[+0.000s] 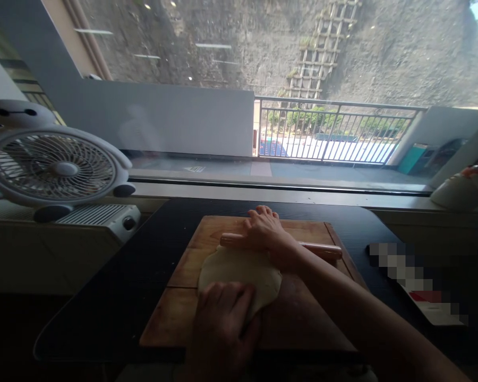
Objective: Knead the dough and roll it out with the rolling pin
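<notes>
Head view: right hand [265, 225] lies across the glossy cylindrical rolling pin [322, 250], fingers extended; left hand [225, 315] covers the smooth, rounded dough sheet's [239, 269] near edge, grip indeterminable. Dough rests on the wooden board [177, 305] atop the black desk [103, 297]. Right forearm [334, 292] obstructs the board.

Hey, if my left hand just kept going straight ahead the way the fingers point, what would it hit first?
Probably the rolling pin, near its left end, after crossing the flattened dough under your left hand. Your hand's exact height is hard to judge.
</notes>
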